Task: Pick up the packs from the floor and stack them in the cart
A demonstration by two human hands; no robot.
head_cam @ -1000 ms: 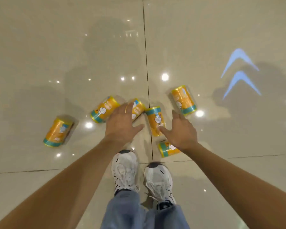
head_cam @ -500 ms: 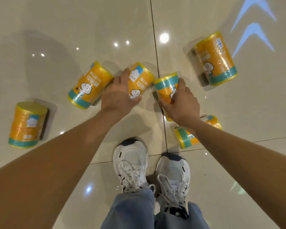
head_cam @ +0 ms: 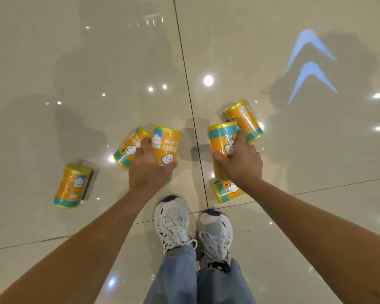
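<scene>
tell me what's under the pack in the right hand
Under the held pack, gripped by the right hand, a second pack lies on its side on the floor. The hand and wrist cover its far end, so any contact between the two cannot be seen.

The left hand and right hand are bare, and so are both forearms right out to the picture's edge. Pale blue jeans, loose in the leg, drape over the ankles. The left trainer and right trainer are white mesh (chunky running style) with white laces, navy toe patches and black side streaks.
</scene>
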